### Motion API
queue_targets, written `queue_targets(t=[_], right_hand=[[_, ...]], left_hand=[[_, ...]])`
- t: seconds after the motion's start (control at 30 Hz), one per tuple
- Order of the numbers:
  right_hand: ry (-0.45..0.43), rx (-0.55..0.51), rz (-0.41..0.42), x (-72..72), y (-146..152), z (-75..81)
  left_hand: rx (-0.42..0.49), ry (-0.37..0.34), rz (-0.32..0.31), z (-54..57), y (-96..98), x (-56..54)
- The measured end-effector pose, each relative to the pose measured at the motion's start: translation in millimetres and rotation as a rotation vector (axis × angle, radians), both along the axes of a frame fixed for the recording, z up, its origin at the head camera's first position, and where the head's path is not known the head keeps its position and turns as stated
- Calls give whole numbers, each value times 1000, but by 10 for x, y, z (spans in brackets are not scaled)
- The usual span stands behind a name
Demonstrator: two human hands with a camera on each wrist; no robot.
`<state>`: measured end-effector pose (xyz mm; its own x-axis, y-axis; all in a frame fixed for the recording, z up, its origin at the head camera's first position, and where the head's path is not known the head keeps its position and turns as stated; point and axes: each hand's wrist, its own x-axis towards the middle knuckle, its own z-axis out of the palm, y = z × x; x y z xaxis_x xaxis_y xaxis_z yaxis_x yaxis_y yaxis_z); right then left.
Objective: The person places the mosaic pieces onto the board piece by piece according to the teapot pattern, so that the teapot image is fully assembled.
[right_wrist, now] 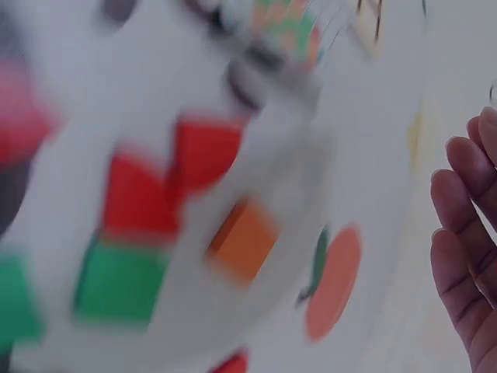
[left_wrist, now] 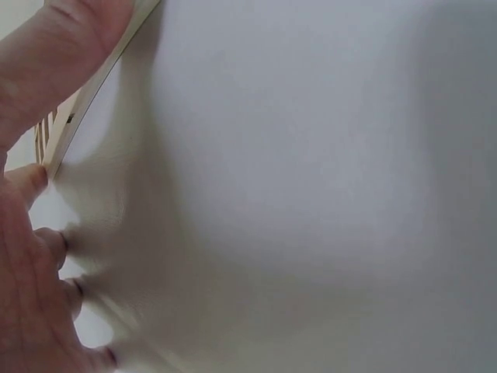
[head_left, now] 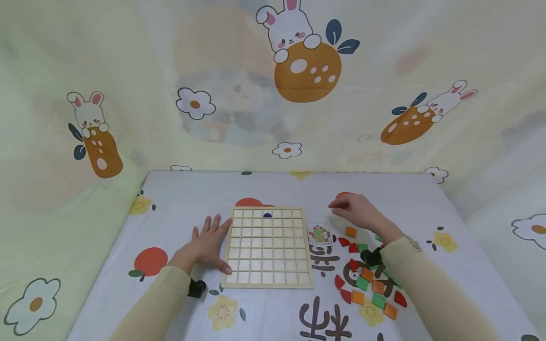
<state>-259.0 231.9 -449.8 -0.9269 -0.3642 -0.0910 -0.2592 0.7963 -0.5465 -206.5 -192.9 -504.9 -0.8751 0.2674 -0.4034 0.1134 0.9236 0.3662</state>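
A wooden grid board lies in the middle of the table, bearing one dark blue half-round piece in its top row. My left hand is spread at the board's left side, with thumb and index fingertip at the frame. In the left wrist view, that thumb overlaps the board's edge. My right hand hovers beyond the loose pieces, right of the board, fingers bent loosely. No piece shows among its fingers in the right wrist view. Below them in the head view lies an orange square piece.
A small card with a coloured pattern lies against the board's right side. Several red quarter-round, green square and orange square pieces are scattered under and beside the right forearm. A patterned cloth covers the table; a curtain hangs behind.
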Motion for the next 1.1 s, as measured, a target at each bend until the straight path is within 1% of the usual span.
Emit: queue_targets(t=[0.13,0.3,0.37,0.5,0.63,0.73,0.87,1.0,1.1], right_hand=[[-12,22,-51,117,297,-20],[-62,50,-101,238,546,-95],[-86,55,-127,262,638,-143],[-125,88,-219,279,821,-243],[-203,116,-322,281,971,-343],[-254,135,-372,286,1032,-406],[-256,157,-405,302,1021,-442],[-243,154,-418,306,958,-437],[-244,144,-395,288,929,-442]], left_hand=[[-3,2,-3,2,4,6],[-3,1,-2,-4,-5,11],[-2,6,-3,-10,-5,9],[-1,10,-4,-1,-2,16],[-2,10,-6,19,4,26],[1,11,-6,22,4,27],[4,12,-6,28,2,26],[5,9,-6,29,2,25],[4,4,-3,31,3,24]])
